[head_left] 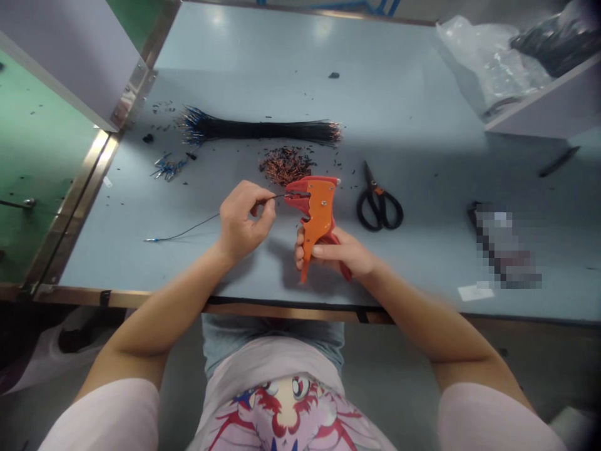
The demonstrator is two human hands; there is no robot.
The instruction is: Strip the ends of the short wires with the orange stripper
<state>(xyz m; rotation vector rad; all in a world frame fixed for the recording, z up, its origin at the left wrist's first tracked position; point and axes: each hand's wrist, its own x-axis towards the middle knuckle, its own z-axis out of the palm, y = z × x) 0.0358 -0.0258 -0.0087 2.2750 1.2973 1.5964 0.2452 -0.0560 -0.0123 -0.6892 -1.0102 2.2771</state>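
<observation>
The left grip [241, 216] pinches a black wire [206, 220] near one end, apparently to steady it where it meets the orange pliers [322, 203], which the right grip [347, 252] clasps round the handles [306, 263], above the tabletop [432, 244].

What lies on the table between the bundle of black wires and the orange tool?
In the head view, a pile of copper-coloured and black scraps lies between the wire bundle and the orange tool.

Pixelated obj [504, 244] can't be ID'd, blk bag [563, 41] cut off @ R edge, black wire's [206, 221] tip hidden in wire stripper [323, 203].
</observation>
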